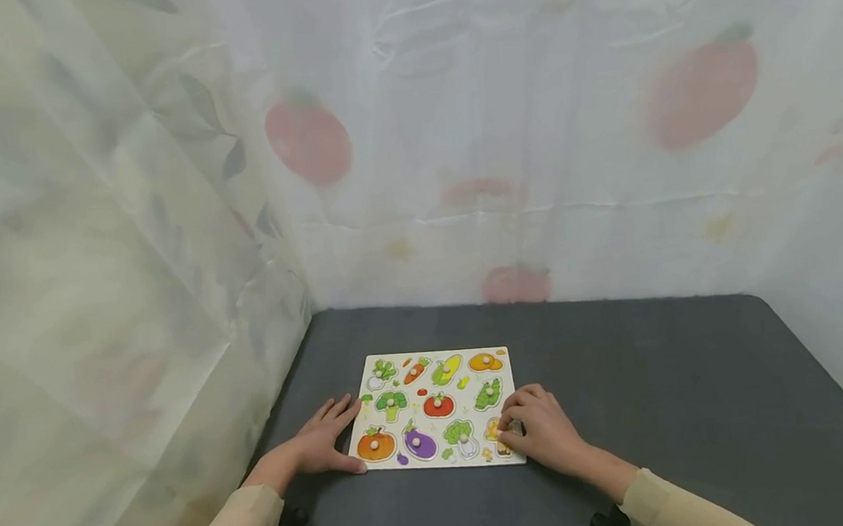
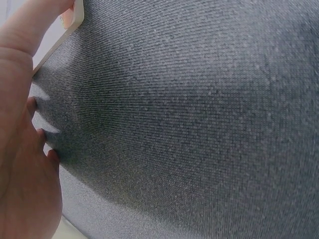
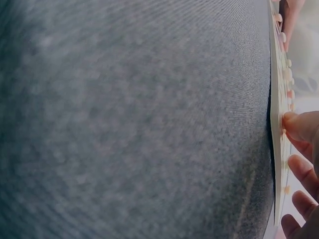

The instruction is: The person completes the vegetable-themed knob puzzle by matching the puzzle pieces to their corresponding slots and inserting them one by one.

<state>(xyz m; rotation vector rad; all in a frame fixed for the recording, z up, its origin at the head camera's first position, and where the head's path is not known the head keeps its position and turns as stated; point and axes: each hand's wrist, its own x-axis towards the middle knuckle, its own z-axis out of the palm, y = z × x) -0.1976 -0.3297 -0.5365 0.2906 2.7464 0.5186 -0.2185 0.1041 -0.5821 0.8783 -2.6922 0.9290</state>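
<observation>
A white wooden knob puzzle board [image 1: 413, 419] lies flat on the dark table, with vegetable pieces in its recesses. My left hand [image 1: 326, 440] is spread at its left side, fingers straight, thumb and fingertips touching the edge. At the lower right corner, my right hand [image 1: 544, 426] pinches the mushroom piece [image 1: 492, 430] between thumb and index finger, partly covering it. In the right wrist view, the thumb and index finger [image 3: 299, 124] meet at the board's surface and hide the knob. Nearby sit the cabbage piece [image 1: 461, 437] and the pea pod piece [image 1: 488, 395].
The board rests on a dark grey cloth-covered table [image 1: 650, 385]. A pale curtain [image 1: 529, 120] with fruit prints hangs behind the table, and another sheet [image 1: 115, 281] hangs close along the left side. Dark wrist straps show on both arms.
</observation>
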